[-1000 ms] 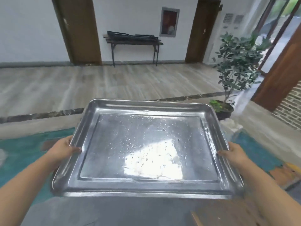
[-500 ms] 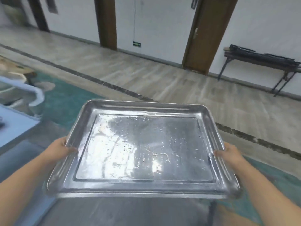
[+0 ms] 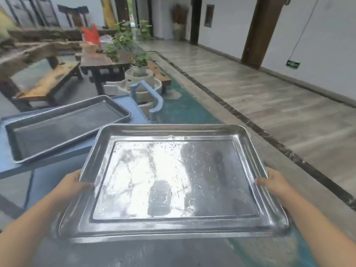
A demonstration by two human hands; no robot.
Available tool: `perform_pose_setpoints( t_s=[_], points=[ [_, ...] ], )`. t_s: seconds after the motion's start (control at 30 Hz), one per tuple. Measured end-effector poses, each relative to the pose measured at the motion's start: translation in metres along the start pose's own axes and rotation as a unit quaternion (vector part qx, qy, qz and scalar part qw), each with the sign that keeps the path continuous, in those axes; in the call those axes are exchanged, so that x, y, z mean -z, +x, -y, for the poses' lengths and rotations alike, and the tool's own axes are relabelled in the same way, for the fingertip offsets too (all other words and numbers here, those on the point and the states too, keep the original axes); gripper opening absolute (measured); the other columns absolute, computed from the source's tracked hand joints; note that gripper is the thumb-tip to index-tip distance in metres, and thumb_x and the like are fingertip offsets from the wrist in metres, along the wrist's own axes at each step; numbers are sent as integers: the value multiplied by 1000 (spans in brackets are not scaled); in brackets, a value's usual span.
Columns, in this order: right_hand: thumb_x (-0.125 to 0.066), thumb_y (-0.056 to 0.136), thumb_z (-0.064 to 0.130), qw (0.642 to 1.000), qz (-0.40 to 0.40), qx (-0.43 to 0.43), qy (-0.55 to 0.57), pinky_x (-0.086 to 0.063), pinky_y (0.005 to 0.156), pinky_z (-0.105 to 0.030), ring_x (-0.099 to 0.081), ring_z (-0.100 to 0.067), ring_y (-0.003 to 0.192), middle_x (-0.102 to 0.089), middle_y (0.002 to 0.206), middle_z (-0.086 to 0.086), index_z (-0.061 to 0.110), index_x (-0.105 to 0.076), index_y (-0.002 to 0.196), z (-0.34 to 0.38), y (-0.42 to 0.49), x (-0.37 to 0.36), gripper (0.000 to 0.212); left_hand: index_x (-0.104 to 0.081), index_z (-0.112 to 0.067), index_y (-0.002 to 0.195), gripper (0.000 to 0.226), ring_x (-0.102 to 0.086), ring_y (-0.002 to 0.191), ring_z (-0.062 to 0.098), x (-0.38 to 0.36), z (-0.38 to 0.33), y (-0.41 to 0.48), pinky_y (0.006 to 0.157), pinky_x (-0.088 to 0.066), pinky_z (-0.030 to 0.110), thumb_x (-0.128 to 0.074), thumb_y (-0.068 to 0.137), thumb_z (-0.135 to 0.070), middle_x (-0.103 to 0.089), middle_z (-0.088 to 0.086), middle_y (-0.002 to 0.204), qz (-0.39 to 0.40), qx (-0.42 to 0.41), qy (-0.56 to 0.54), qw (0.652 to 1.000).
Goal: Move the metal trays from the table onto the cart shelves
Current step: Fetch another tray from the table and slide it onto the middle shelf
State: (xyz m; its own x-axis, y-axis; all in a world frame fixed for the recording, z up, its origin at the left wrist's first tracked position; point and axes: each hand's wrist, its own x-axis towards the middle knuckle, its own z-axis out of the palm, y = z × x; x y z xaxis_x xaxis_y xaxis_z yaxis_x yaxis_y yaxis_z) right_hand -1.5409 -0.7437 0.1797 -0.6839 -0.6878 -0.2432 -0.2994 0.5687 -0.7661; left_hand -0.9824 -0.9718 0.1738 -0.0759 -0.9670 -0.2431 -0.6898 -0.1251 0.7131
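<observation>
I hold a wet, shiny metal tray (image 3: 173, 182) level in front of me with both hands. My left hand (image 3: 74, 183) grips its left rim and my right hand (image 3: 273, 183) grips its right rim, thumbs on top. A second metal tray (image 3: 63, 128) lies on the top shelf of the blue cart (image 3: 133, 109) at the left, just beyond the held tray's left corner. The cart's curved handle (image 3: 154, 97) rises at its far end.
Wooden tables and a bench (image 3: 48, 83) stand behind the cart, along with potted plants (image 3: 138, 62) and a stone mill (image 3: 142, 83). A teal floor strip and a wide wood-plank floor (image 3: 269, 97) run to the right, bounded by a white wall and a brown pillar (image 3: 260, 31).
My view has swung left while both hands keep the tray. The far table and doors have gone out of view; the blue cart with its tray now shows at the left.
</observation>
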Motion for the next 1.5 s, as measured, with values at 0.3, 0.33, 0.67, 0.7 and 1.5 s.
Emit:
perform_pose_setpoints(
  t_s=[0.3, 0.33, 0.67, 0.7, 1.5],
  points=[
    [-70, 84, 0, 985, 143, 93, -29, -47, 76, -33, -64, -26, 86, -69, 109, -13, 6, -63, 119, 77, 58, -79, 37, -70, -18, 91, 27, -69, 63, 17, 49, 60, -68, 57, -48, 28, -79, 72, 0, -74, -2, 69, -126, 104, -32, 986],
    [-70, 84, 1, 982, 156, 99, -32, -47, 76, -34, -65, -26, 86, -69, 109, -13, 7, -63, 119, 85, 61, -90, 37, -70, -20, 88, 27, -69, 62, 16, 55, 67, -75, 56, -48, 28, -78, 71, 0, -74, -3, 66, -137, 111, -35, 984],
    [-69, 86, 5, 965, 210, 145, -61, -44, 80, -30, -59, -18, 89, -64, 114, -3, 12, -59, 123, 149, 64, -204, 39, -67, -15, 92, 27, -67, 69, 22, 101, 135, -92, 57, -47, 28, -77, 74, 2, -72, 7, 80, -191, 171, -58, 965],
    [-68, 86, 5, 964, 211, 148, -62, -45, 70, -26, -60, -14, 82, -68, 109, -2, 16, -62, 114, 154, 64, -215, 31, -67, -16, 91, 26, -67, 69, 21, 105, 142, -87, 57, -46, 27, -76, 74, 2, -71, 6, 80, -197, 174, -65, 963],
    [-68, 85, 7, 963, 218, 77, -142, -47, 68, -29, -65, -20, 82, -69, 93, 2, 18, -65, 107, 149, 47, -380, 25, -65, -3, 100, 26, -60, 67, 19, 137, 297, 18, 54, -45, 25, -71, 77, 8, -68, 14, 81, -133, 224, -61, 964]
  ],
)
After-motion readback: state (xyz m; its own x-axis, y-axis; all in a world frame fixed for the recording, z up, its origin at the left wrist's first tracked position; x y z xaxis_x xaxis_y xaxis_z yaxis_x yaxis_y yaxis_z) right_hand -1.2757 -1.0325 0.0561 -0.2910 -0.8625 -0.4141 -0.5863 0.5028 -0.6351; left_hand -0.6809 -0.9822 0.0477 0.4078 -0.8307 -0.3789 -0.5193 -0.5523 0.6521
